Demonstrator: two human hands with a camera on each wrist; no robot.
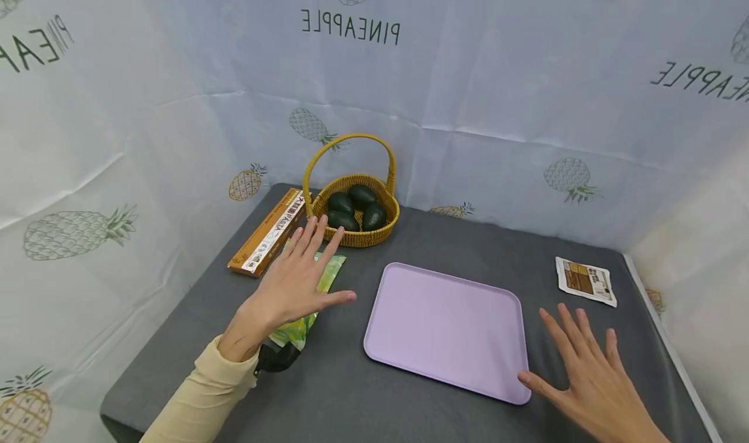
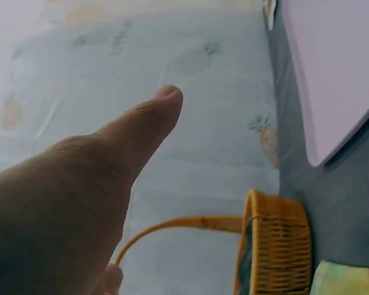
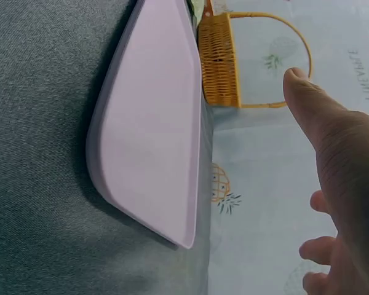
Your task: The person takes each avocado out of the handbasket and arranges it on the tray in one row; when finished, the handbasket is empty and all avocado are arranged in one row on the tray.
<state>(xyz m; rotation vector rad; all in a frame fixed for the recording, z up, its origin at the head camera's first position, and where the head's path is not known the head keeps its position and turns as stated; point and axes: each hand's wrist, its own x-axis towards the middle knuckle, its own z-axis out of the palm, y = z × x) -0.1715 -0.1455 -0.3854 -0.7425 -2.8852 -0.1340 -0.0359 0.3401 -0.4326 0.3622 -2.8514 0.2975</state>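
My left hand (image 1: 292, 280) is held with fingers spread above a green and yellow packet (image 1: 304, 313), which it partly hides. It holds nothing. On the right, my right hand (image 1: 585, 371) also has its fingers spread and holds nothing; its thumb overlaps the near right corner of the lilac tray (image 1: 447, 332) in the head view. Whether that thumb touches the tray I cannot tell. Behind the left fingertips stands a yellow wicker basket (image 1: 365, 238) with a tall handle, and several dark green avocados (image 1: 374, 216) lie in it.
An orange-brown pasta box (image 1: 272, 235) lies left of the basket. A small white and brown sachet (image 1: 585, 280) lies flat near the right edge of the dark grey table (image 1: 328, 404). A pale curtain (image 1: 486, 105) printed with pineapples hangs behind the table.
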